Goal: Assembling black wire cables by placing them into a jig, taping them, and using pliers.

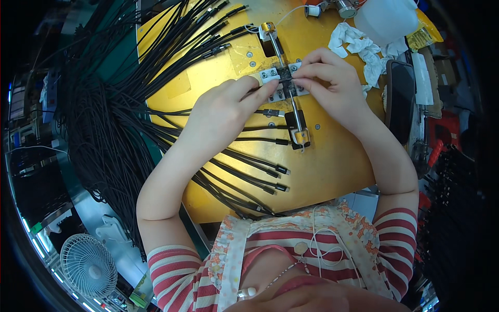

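Observation:
Over the small metal fixture (pixel 275 95) in the middle of the golden plate, both hands meet at a thin black cable end (pixel 285 80). My left hand (pixel 221 112) is closed, its thumb and forefinger pinching the cable from the left. Closed in a pinch too, my right hand (pixel 332 83) grips the tip of the same piece from the right. The fingertips cover most of it, so its connector is hard to make out. A metal rod (pixel 297 112) with brass-coloured ends runs across the fixture, close to the fingers.
Many black cables (pixel 99 130) lie bundled at the left, their connector ends fanned over the golden plate (pixel 332 156). Crumpled white tissues (pixel 358 44), a white plastic container (pixel 387 21) and a dark phone (pixel 400 96) are at the right. A small fan (pixel 89 265) stands lower left.

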